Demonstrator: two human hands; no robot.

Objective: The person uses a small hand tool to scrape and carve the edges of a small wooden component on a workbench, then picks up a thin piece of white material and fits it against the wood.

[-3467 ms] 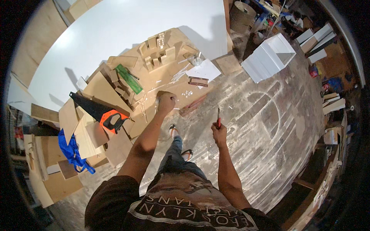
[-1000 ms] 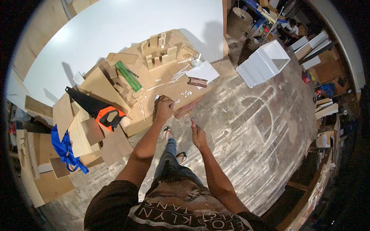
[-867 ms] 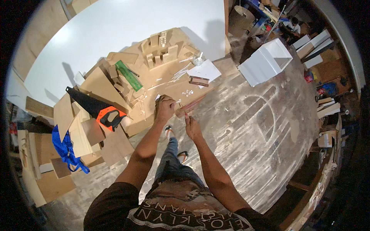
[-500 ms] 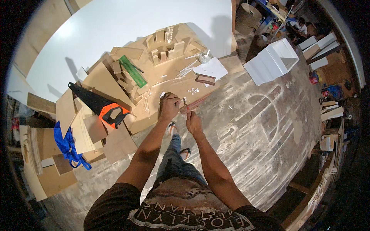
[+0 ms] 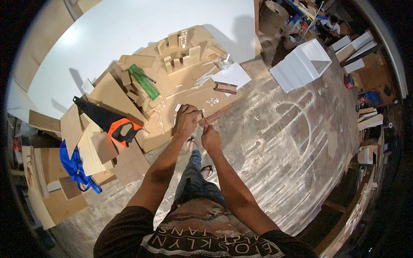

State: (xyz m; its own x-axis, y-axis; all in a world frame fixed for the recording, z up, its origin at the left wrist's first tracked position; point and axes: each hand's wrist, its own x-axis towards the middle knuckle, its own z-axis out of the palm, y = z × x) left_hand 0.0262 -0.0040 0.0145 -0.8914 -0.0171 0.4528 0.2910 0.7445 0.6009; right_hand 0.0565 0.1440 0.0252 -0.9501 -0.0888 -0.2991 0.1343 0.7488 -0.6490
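Note:
Both my hands work close together at the near edge of a wooden board (image 5: 159, 136). My left hand (image 5: 186, 122) is closed, its fingers curled over a small pale piece at the board's edge that is mostly hidden. My right hand (image 5: 211, 139) grips a slim tool (image 5: 205, 123) with a reddish part, its tip by my left fingertips; its exact kind is too small to tell. Beside my left knuckles lies a small white piece (image 5: 177, 107). Several tiny white bits (image 5: 212, 101) are scattered just beyond the tool, near a brown two-barred wooden piece (image 5: 225, 88).
Upright wooden blocks (image 5: 180, 58) stand at the board's far side. A glass jar (image 5: 224, 63), white paper (image 5: 234, 75), and a green straight bar (image 5: 144, 81) lie nearer. On the left, a handsaw (image 5: 124, 131) rests over wood sheets. A white box (image 5: 297, 71) stands right.
The view has shifted slightly. My right hand has moved a little left and down, closer in line with my left hand; both keep their closed grips.

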